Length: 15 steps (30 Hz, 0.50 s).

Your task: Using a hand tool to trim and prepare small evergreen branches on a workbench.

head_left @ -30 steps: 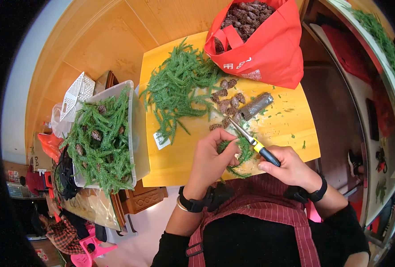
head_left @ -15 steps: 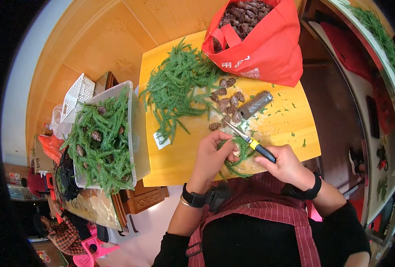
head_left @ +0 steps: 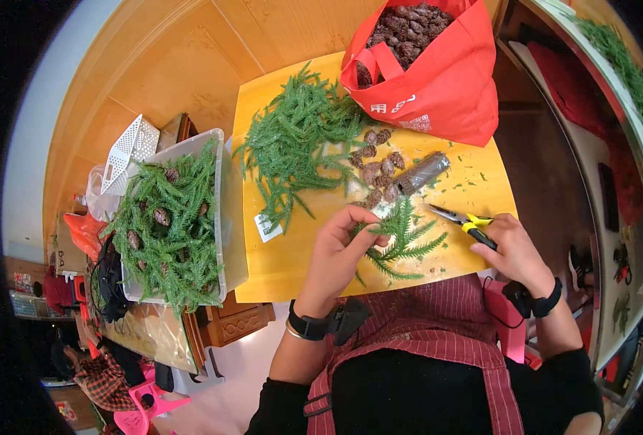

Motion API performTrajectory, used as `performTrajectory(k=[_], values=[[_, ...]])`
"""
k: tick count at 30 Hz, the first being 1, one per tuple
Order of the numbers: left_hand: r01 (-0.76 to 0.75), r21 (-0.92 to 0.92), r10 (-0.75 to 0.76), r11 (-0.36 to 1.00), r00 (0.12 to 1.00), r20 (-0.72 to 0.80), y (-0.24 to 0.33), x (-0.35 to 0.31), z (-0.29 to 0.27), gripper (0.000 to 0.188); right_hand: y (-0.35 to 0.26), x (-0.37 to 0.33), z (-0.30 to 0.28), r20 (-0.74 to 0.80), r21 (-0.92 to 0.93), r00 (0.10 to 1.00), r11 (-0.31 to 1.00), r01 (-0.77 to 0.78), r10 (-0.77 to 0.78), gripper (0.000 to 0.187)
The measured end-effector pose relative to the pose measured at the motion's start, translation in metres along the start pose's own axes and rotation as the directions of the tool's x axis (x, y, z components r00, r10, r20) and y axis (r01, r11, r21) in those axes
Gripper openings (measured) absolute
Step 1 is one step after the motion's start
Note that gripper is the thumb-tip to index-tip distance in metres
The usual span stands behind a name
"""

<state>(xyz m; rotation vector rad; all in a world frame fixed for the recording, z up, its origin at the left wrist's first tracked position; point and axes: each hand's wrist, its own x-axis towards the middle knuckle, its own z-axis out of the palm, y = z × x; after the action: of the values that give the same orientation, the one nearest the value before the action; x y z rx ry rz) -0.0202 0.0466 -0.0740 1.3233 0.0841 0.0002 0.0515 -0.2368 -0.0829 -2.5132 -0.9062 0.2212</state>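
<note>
My left hand (head_left: 344, 250) pinches a green pine sprig (head_left: 408, 243) near its stem, its needled branches fanning out to the right over the table's front. In my right hand (head_left: 513, 250) are pliers (head_left: 470, 223) with black-and-yellow handles, their metal jaws pointing left, apart from the sprig. Beyond both hands lie several loose pine cones (head_left: 388, 165) beside a dark, shiny cylindrical roll (head_left: 423, 172). A heap of green sprigs (head_left: 299, 130) covers the table's far left part.
Yellow table (head_left: 278, 268) strewn with green clippings. A red bag (head_left: 444, 87) full of pine cones stands at its far right. Left of the table is a clear plastic bin (head_left: 232, 246) of sprigs with cones, near a white perforated basket (head_left: 136, 148). A person (head_left: 107, 380) is at lower left.
The pliers have moved right, away from the sprig, and their yellow handles now show spread. The sprig, still in my left hand, now fans out more fully.
</note>
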Motion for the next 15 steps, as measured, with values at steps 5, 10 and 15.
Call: performTrajectory(k=[5,10,15], values=[[0.000,-0.066,-0.001,0.998,1.000,-0.015,-0.003,0.000,-0.001,0.010,0.015,-0.001,0.012,-0.026,-0.102,0.996,0.992,0.076,-0.080,0.026],[0.106,-0.089,-0.113,0.990,0.990,-0.084,-0.014,0.002,-0.022,0.010,0.021,0.003,0.013,0.003,-0.155,0.996,0.984,0.085,-0.085,0.026],[0.172,0.428,-0.084,0.887,0.973,-0.217,-0.034,0.000,-0.053,0.019,0.012,0.010,0.000,0.014,-0.153,0.996,0.984,0.089,-0.088,0.023]])
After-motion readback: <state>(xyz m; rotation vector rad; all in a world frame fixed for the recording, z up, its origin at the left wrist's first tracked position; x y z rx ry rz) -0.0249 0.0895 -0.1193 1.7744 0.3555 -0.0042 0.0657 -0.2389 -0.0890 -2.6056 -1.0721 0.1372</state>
